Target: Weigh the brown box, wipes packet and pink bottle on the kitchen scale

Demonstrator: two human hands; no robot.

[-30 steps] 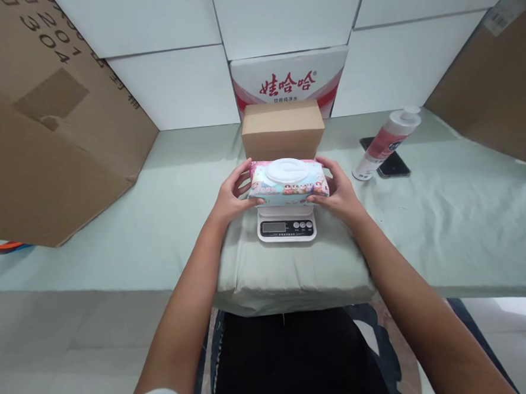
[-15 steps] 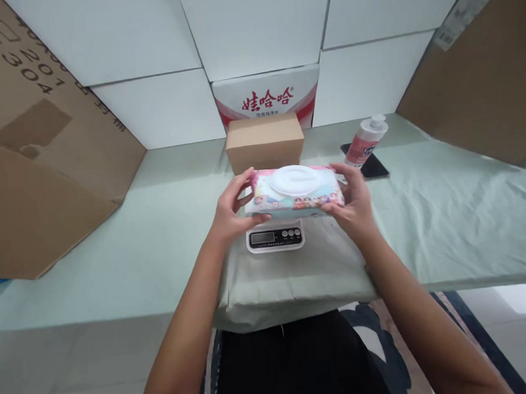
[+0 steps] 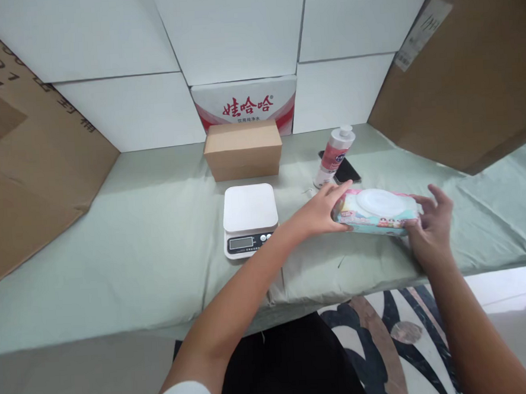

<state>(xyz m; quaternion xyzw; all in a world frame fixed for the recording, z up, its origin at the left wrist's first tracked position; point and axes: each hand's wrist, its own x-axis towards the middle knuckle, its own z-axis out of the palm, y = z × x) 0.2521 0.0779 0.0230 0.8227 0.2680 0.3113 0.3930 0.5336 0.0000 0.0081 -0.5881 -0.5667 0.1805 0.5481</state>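
A pack of wet wipes (image 3: 375, 220) with a white oval lid and pink and teal printing is held between my two hands at the right side of the table. My left hand (image 3: 324, 210) grips its left end, thumb in front and fingers behind. At the other end, my right hand (image 3: 431, 225) clasps the pack with the thumb on its front face. A white digital kitchen scale (image 3: 249, 208) sits left of the pack with nothing on its plate. My left forearm crosses over part of its button panel.
Behind the scale stands a brown cardboard box (image 3: 244, 156). A pink-and-white bottle (image 3: 334, 156) stands beside a dark phone (image 3: 347, 171), just behind the wipes. Large cardboard panels (image 3: 33, 163) flank the green-covered table (image 3: 155, 257), against a wall of white boxes (image 3: 230, 32).
Both hands have carried the pack of wipes from above the scale to the right. The scale's plate is now uncovered. The camera view has turned somewhat to the right.
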